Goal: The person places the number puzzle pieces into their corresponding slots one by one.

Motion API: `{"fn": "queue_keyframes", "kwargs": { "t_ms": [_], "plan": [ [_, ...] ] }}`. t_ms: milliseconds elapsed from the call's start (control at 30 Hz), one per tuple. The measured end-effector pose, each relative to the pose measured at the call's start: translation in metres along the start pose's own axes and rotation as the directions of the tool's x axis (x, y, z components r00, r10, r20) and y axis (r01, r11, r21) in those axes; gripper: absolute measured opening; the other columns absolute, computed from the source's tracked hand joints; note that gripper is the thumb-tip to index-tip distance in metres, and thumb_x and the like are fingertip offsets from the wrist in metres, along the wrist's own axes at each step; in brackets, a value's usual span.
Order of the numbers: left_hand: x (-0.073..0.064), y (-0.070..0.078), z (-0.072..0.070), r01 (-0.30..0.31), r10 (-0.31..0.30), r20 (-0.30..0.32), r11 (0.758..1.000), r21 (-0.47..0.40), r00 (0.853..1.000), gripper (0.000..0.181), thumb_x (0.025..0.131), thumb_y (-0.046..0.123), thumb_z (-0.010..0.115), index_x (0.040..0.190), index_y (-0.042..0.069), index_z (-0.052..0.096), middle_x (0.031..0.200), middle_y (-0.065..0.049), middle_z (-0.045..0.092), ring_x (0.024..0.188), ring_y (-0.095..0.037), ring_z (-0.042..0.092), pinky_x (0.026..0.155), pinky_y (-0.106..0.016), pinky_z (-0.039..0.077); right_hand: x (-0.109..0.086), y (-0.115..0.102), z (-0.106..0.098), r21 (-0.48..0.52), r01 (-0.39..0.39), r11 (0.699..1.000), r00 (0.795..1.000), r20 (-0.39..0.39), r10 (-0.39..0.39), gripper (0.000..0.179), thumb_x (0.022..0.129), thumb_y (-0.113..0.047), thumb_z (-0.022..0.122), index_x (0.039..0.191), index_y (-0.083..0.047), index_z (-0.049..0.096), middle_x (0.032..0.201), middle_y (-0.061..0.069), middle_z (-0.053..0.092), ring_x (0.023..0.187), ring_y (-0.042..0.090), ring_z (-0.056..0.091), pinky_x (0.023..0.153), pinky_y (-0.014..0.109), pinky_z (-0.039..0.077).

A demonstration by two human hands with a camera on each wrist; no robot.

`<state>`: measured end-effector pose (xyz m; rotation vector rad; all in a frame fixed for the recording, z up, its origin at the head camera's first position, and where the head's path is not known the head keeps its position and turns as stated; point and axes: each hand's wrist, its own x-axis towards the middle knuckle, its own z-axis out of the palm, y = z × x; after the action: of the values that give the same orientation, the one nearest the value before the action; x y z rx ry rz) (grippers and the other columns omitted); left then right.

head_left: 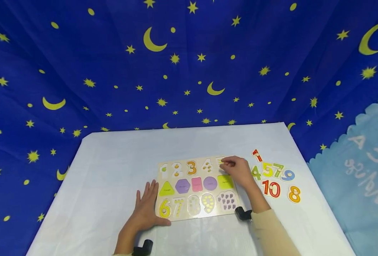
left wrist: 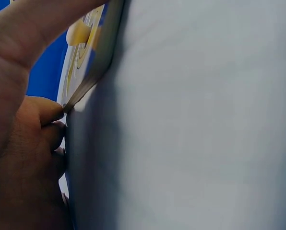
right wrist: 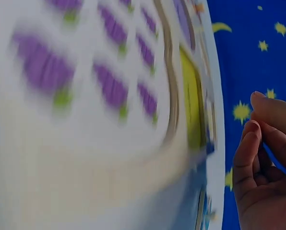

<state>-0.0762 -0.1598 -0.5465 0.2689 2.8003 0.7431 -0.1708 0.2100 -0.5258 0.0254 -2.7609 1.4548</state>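
Note:
A wooden number puzzle board (head_left: 184, 215) lies on the table, with pieces 3 (head_left: 191, 168) and 6 (head_left: 165, 208) in their recesses. My left hand (head_left: 145, 211) rests at its left edge, fingers spread and thumb along the near corner. The left wrist view shows the board's edge (left wrist: 104, 52) by that hand, with a yellow knob above it. Over the board's far right corner, my right hand (head_left: 238, 170) has its fingers loosely bent, the fingertips at the last recess of the top row. No piece shows between those fingers (right wrist: 248, 153) in the right wrist view.
Right of the board lie loose number pieces, among them a red 1 (head_left: 256, 155), a yellow 5 (head_left: 267, 169), a red 10 (head_left: 271, 188) and an orange 8 (head_left: 294, 194). A starry blue cloth (head_left: 189, 74) hangs behind the white table (head_left: 112, 153).

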Motion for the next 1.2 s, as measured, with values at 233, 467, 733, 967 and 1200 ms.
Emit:
{"fn": "queue_keyframes", "kwargs": {
  "t_ms": [233,467,733,967,1200],
  "plan": [
    [-0.002,-0.002,0.000,0.008,-0.008,0.017,1.000,0.027,1.000,0.149,0.040,0.074,0.081,0.155,0.008,0.013,0.160,-0.009,0.008,0.145,-0.028,-0.004,0.111,-0.056,-0.009,-0.004,0.020,-0.021,0.032,-0.136,0.990,0.987,-0.079,0.138,0.027,0.084,-0.027,0.075,0.106,-0.011,0.072,0.088,0.002,0.067,0.076,0.017,0.061,0.064,0.027,0.051],
    [0.000,0.000,-0.004,-0.029,0.029,0.000,0.999,0.017,1.000,0.146,0.043,0.070,0.083,0.154,0.005,0.014,0.160,-0.011,0.008,0.145,-0.030,-0.003,0.110,-0.056,-0.009,0.001,0.029,-0.039,-0.044,-0.083,0.996,0.984,-0.161,0.075,0.025,0.085,-0.024,0.075,0.105,-0.009,0.073,0.088,0.003,0.068,0.077,0.016,0.060,0.060,0.023,0.049],
    [0.001,0.002,-0.003,-0.024,0.024,0.005,1.000,0.008,1.000,0.145,0.044,0.068,0.084,0.154,0.006,0.012,0.160,-0.009,0.006,0.145,-0.028,-0.004,0.111,-0.056,-0.008,0.002,0.049,-0.053,-0.122,-0.105,0.987,0.991,-0.096,0.094,0.027,0.085,-0.026,0.075,0.107,-0.010,0.072,0.087,0.002,0.066,0.075,0.018,0.057,0.061,0.027,0.047],
    [0.001,0.002,-0.002,-0.002,0.002,0.011,1.000,0.023,1.000,0.144,0.043,0.067,0.084,0.154,0.007,0.014,0.160,-0.010,0.008,0.146,-0.028,-0.004,0.111,-0.056,-0.007,0.001,0.058,-0.053,-0.145,-0.138,0.980,0.990,-0.060,0.130,0.028,0.085,-0.025,0.074,0.107,-0.008,0.071,0.087,0.003,0.065,0.077,0.019,0.056,0.066,0.029,0.045],
    [0.001,0.003,-0.004,0.005,-0.006,0.033,0.999,0.036,0.999,0.147,0.043,0.071,0.082,0.154,0.006,0.012,0.160,-0.011,0.006,0.145,-0.029,-0.005,0.110,-0.058,-0.007,0.002,0.059,-0.055,-0.151,-0.158,0.976,0.987,-0.021,0.156,0.028,0.086,-0.025,0.073,0.107,-0.007,0.071,0.086,0.004,0.065,0.076,0.020,0.056,0.067,0.031,0.045]
  ]
}}
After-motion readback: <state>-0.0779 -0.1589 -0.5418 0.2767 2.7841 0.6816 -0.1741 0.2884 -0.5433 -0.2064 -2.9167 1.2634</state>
